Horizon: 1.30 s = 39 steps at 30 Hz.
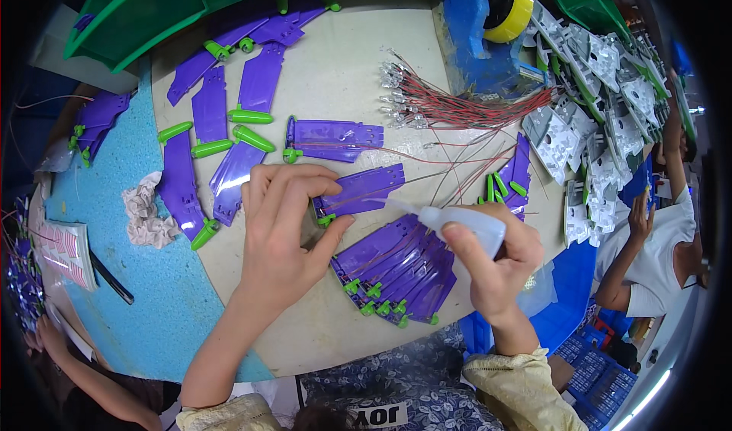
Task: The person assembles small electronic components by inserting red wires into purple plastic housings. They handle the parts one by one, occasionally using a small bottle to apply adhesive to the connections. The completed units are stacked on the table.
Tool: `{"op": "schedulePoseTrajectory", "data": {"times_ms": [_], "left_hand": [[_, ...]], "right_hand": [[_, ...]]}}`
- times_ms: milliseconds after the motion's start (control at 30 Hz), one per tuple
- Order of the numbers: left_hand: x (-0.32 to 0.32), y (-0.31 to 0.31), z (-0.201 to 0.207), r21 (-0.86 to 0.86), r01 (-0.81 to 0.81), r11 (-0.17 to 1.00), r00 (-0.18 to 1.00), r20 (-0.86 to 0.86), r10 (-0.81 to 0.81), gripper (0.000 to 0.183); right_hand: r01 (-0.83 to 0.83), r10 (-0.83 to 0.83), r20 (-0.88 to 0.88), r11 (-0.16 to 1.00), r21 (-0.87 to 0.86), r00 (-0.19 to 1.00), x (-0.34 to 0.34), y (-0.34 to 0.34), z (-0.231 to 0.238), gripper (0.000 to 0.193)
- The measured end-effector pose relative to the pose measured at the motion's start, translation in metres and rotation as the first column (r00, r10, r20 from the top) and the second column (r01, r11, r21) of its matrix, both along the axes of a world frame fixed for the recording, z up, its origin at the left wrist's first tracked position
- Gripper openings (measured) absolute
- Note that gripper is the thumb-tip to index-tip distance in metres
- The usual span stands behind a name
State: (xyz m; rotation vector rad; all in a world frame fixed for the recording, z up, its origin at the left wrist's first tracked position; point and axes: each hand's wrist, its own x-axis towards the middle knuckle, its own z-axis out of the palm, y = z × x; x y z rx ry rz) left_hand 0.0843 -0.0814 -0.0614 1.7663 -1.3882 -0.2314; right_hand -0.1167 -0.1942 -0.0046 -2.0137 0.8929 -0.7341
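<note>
My left hand point(278, 229) holds a purple plastic wing-shaped piece point(374, 187) by its left end, index finger and thumb on either side of the small green fitting point(326, 220). My right hand point(503, 263) is wrapped round a translucent white squeeze bottle point(479, 227). Its thin nozzle point(393, 204) points left, with the tip over or against the piece; contact cannot be made out. Thin wires run from the piece toward the right. Just beyond lies another purple piece point(339, 137) with wires across it. Nearer me, several wired purple pieces point(396, 267) lie fanned out and overlapping.
Beyond the hands lies a bundle of red-and-black wires with small bulbs point(457, 107). A blue tape dispenser point(467, 35) stands behind it. Grey plastic parts point(602, 111) are heaped right. More purple pieces point(183, 179) and crumpled paper point(149, 206) lie left. Other people work at both sides.
</note>
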Motion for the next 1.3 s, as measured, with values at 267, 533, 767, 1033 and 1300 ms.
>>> {"op": "schedulePoseTrajectory", "data": {"times_ms": [267, 533, 767, 1033, 1300], "left_hand": [[0.003, 0.032, 0.018, 0.049, 0.231, 0.972, 0.95, 0.205, -0.237, 0.032], [0.002, 0.027, 0.006, 0.047, 0.01, 0.999, 0.991, 0.136, -0.016, 0.033], [0.004, 0.028, 0.001, 0.028, 0.0, 1.0, 0.997, 0.083, -0.003, 0.037], [-0.023, 0.046, 0.01, 0.047, 0.15, 0.988, 0.969, 0.189, -0.157, 0.041], [-0.018, 0.036, 0.001, 0.018, -0.013, 1.0, 0.996, 0.093, 0.012, 0.035]], "right_hand": [[0.206, -0.219, 0.033, 0.952, 0.225, 0.975, -0.017, -0.002, 0.011, 0.019], [-0.027, 0.027, 0.003, 0.999, -0.03, 1.0, 0.009, 0.012, 0.0, 0.015], [-0.018, 0.017, -0.061, 1.0, -0.013, 0.998, 0.004, 0.016, 0.007, 0.014], [0.145, -0.162, 0.066, 0.967, 0.211, 0.985, -0.013, 0.014, 0.013, 0.015], [0.063, -0.059, -0.066, 0.996, 0.061, 0.996, -0.001, 0.015, 0.001, 0.015]]}}
